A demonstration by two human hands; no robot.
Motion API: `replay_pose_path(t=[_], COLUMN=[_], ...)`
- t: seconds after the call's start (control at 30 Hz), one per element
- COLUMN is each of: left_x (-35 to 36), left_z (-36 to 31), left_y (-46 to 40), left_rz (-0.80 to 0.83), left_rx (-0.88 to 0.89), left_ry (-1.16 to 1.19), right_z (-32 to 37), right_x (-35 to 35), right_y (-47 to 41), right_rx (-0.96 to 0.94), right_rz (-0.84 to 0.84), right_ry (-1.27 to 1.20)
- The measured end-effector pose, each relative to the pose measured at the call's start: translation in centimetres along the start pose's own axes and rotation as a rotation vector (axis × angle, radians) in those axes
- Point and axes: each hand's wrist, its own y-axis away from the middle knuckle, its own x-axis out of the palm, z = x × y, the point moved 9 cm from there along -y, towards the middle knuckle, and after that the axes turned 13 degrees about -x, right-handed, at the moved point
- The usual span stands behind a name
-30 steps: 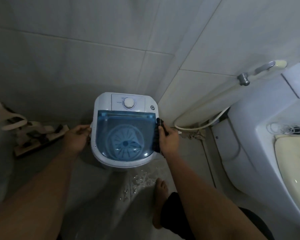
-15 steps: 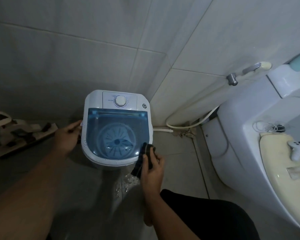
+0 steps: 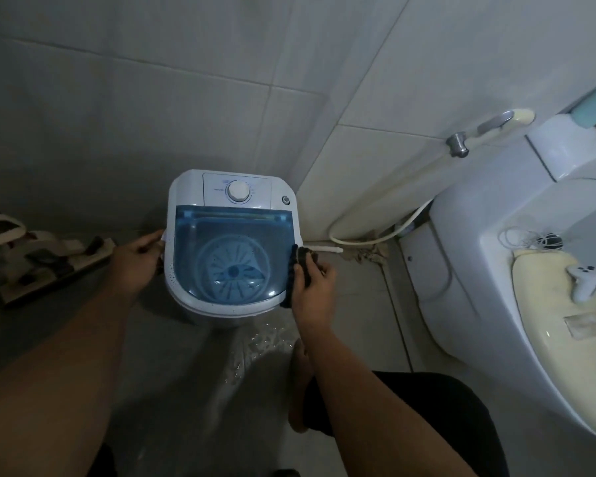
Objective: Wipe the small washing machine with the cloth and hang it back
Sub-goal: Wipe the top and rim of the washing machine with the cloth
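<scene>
The small white washing machine (image 3: pixel 186 187) with a clear blue lid and a round dial stands on the bathroom floor in the corner of the tiled walls. My left hand (image 3: pixel 136 258) grips its left side at the rim. My right hand (image 3: pixel 313 284) presses a dark cloth (image 3: pixel 295 270) against the machine's right edge. The cloth hangs down along that side, partly hidden by my fingers.
A white toilet (image 3: pixel 496 270) with a cream lid stands at the right, a white game controller (image 3: pixel 584 278) on the lid. A hose (image 3: pixel 375 239) lies along the wall base. Sandals (image 3: pixel 49 263) sit at the left. Water wets the floor (image 3: pixel 255 346) beside my bare foot.
My right hand has moved the cloth from the machine's front right corner back up along its right edge. My left hand stays on the left side.
</scene>
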Motion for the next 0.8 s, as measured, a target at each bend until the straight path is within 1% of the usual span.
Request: replay_pose_path(t=[0.07, 0.13, 0.23, 0.3, 0.37, 0.5, 0.6, 0.7, 0.8], left_x=[-0.1, -0.2, -0.5, -0.7, -0.8, -0.7, -0.5, -0.3, -0.1], left_z=[0.0, 0.2, 0.6, 1.3, 1.7, 0.6, 0.7, 0.8, 1.0], left_y=[0.1, -0.1, -0.6, -1.7, -2.8, -1.7, -1.8, -1.8, -2.0], left_rz=[0.004, 0.005, 0.021, 0.032, 0.047, 0.087, 0.109, 0.125, 0.134], left_rx=[0.0, -0.001, -0.019, -0.011, 0.006, -0.007, -0.044, -0.064, -0.068], left_ry=[-0.014, -0.002, -0.012, -0.006, 0.009, 0.044, 0.085, 0.13, 0.142], right_z=[-0.1, -0.2, 0.7, 2.6, 5.0, 8.9, 11.2, 14.0, 16.0], right_x=[0.3, 0.6, 0.5, 1.2, 2.7, 5.7, 8.2, 10.5, 11.8], right_y=[2.5, 4.6, 5.9, 6.5, 7.4, 8.3, 8.2, 7.5, 6.4], right_rx=[0.005, -0.025, -0.165, -0.315, -0.467, -0.66, -0.768, -0.857, -0.87], right_rz=[-0.037, -0.017, 0.04, 0.113, 0.206, 0.338, 0.406, 0.437, 0.452], right_ry=[-0.018, -0.029, 0.044, 0.081, 0.13, 0.201, 0.232, 0.303, 0.341])
